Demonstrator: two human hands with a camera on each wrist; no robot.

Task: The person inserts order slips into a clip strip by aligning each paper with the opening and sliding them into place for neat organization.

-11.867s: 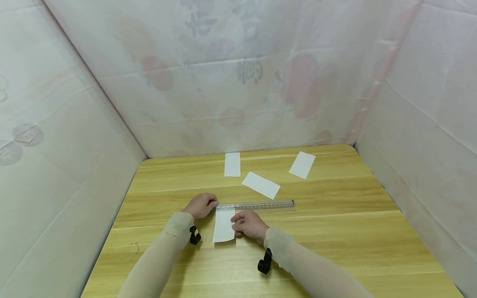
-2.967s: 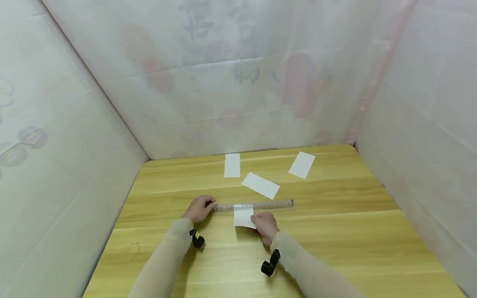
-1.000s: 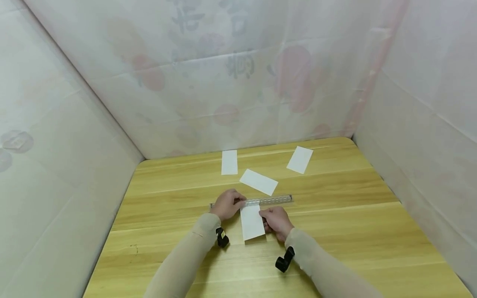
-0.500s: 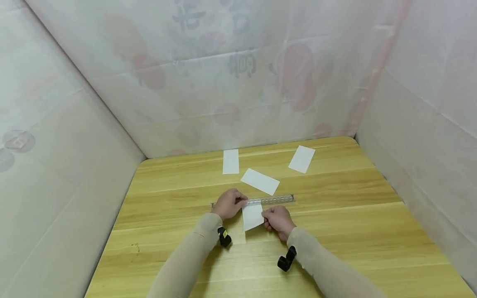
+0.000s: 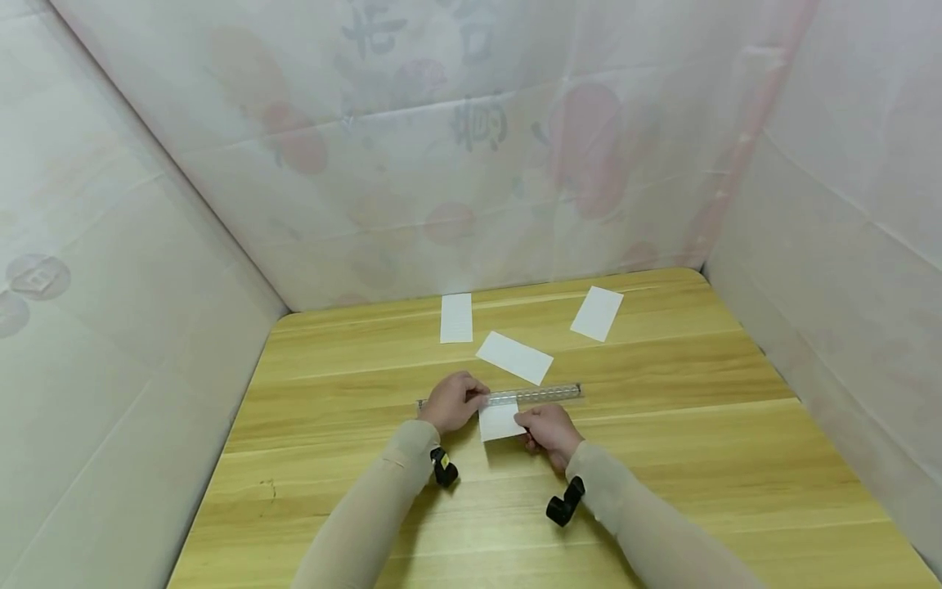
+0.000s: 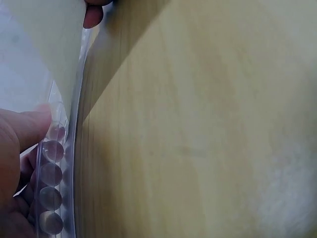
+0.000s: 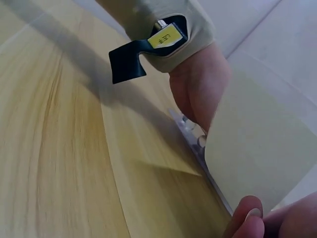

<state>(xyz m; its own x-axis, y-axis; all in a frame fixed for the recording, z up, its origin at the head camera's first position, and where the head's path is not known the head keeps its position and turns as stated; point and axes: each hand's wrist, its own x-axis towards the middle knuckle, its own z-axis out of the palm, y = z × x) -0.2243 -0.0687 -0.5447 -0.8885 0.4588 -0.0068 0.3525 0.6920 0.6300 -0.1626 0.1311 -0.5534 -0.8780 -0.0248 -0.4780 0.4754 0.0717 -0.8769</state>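
A clear plastic ruler (image 5: 548, 394) with a row of round holes lies crosswise on the table. My left hand (image 5: 452, 402) grips it left of its middle; in the left wrist view the thumb (image 6: 34, 126) presses on its edge and the fingers lie on the other side. A white paper slip (image 5: 500, 421) reaches under the ruler, just right of that hand. Its near part curves up off the table, as the right wrist view shows the paper (image 7: 262, 144) standing steeply. My right hand (image 5: 550, 432) pinches the slip's right edge between thumb and fingers.
Behind the ruler lie three more white slips: one upright slip (image 5: 456, 318), one slanted slip (image 5: 514, 357) close to the ruler, and one slip (image 5: 597, 314) at the back right. Fabric walls (image 5: 456, 164) enclose the wooden table (image 5: 331, 352) at the back and sides.
Over the last second the slip's near edge has risen and bent toward the ruler. Since three seconds ago my left hand has shifted right along the ruler, and the slip also sits further right.
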